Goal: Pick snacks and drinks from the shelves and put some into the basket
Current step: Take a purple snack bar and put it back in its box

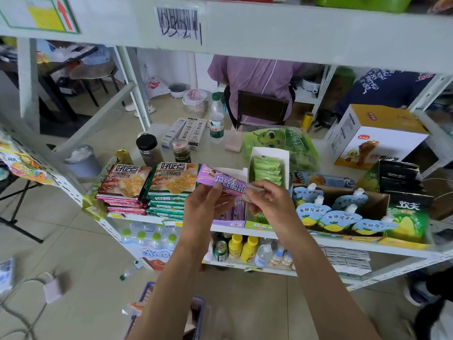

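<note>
head view shows your left hand [206,204] and right hand [267,197] both pinching one purple snack packet [221,184], the left hand's fingers curled on its middle and the right hand's fingers closed on its right end. the packet is held just above the purple display box [230,217] on the middle shelf [343,244], and that box is the reference for everything below. left of the box lie the stacked cracker packs [147,187]; right of it stand the green sachet carton [268,165] and, further right, the pouch drinks [328,212]. the basket [196,312] sits on the floor below and in front of the box, partly hidden behind your forearms. the step in hand appears to be lifting the packet clear before dropping it into the basket. keep the grip on the packet's sealed ends rather than squeezing its soft middle. raise it fully clear of the box wall before pulling it towards you, so the box is not dragged off the shelf edge. hand the packet over to one hand, then lower it to the basket.
</note>
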